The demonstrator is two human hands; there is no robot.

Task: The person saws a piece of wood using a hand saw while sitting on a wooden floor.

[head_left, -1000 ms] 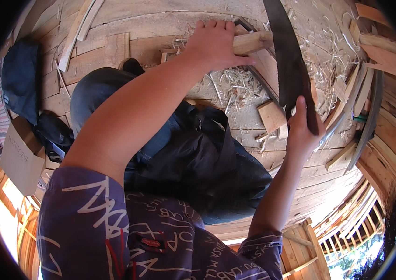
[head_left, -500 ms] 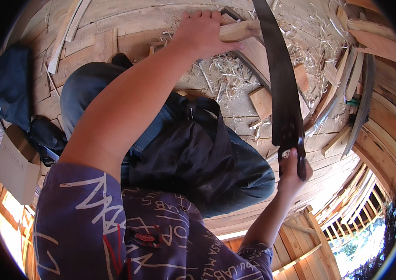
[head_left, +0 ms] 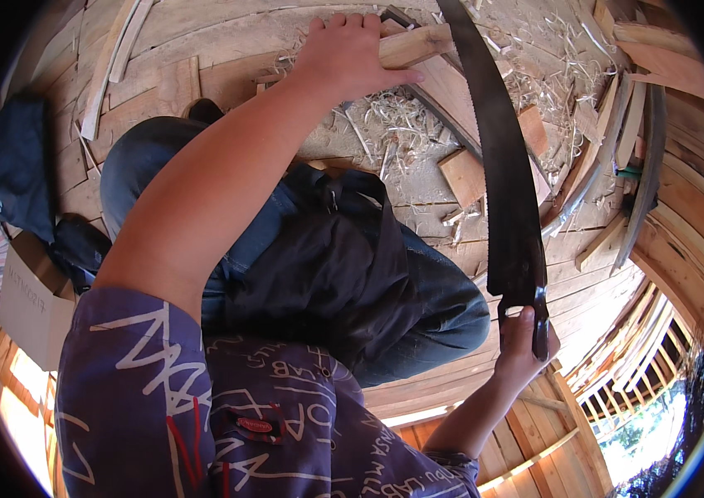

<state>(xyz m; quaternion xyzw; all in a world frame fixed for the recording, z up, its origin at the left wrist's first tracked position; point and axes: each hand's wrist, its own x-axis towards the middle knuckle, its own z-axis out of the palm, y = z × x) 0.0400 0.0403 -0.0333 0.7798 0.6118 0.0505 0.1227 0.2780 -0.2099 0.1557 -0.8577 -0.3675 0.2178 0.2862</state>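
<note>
My left hand (head_left: 348, 51) presses down on a pale wooden batten (head_left: 415, 46) at the top of the view, fingers wrapped over it. My right hand (head_left: 523, 344) grips the black handle of a long dark hand saw (head_left: 497, 158). The blade runs up from that hand to the batten beside my left hand, where it crosses the wood. My knees in blue jeans and a black bag (head_left: 327, 266) lie below my arms.
Wood shavings (head_left: 393, 133) and short offcut blocks (head_left: 461, 176) litter the plank floor. Loose slats (head_left: 609, 124) lean at the right by a curved plank wall. A cardboard box (head_left: 32, 303) and dark cloth (head_left: 16, 166) sit at the left.
My right hand has drawn the saw back toward me and lower in view, so more of the blade shows below the batten. My left hand stays on the wood.
</note>
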